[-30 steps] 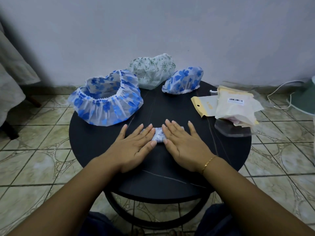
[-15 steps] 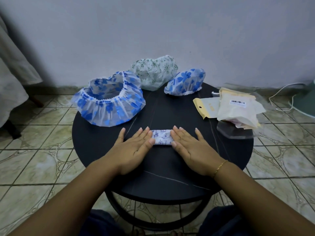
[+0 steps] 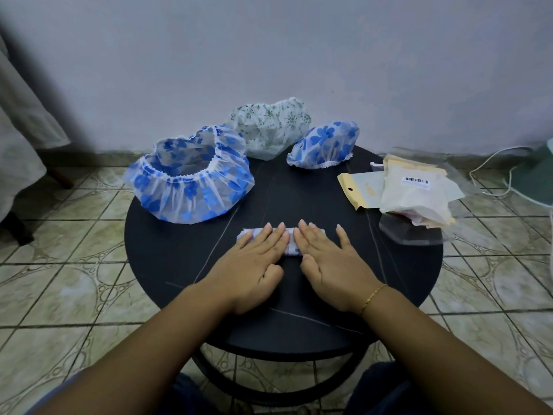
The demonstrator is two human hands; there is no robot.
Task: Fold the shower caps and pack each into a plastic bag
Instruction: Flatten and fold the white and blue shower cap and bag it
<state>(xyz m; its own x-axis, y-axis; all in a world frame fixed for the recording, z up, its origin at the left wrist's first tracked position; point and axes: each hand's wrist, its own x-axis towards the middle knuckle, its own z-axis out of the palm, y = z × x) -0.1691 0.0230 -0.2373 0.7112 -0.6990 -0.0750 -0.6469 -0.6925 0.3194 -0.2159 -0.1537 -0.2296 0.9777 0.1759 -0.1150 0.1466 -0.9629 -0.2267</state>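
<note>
Under both flat hands, left [image 3: 254, 262] and right [image 3: 332, 259], lies the folded shower cap [image 3: 289, 244].

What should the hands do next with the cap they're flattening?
Probably fold the strip once more. Both hands, left hand and right hand, press flat on the folded shower cap, which lies as a long strip on the round table. It looks too long for the plastic bags stacked at the right, though that's a judgement.
</note>
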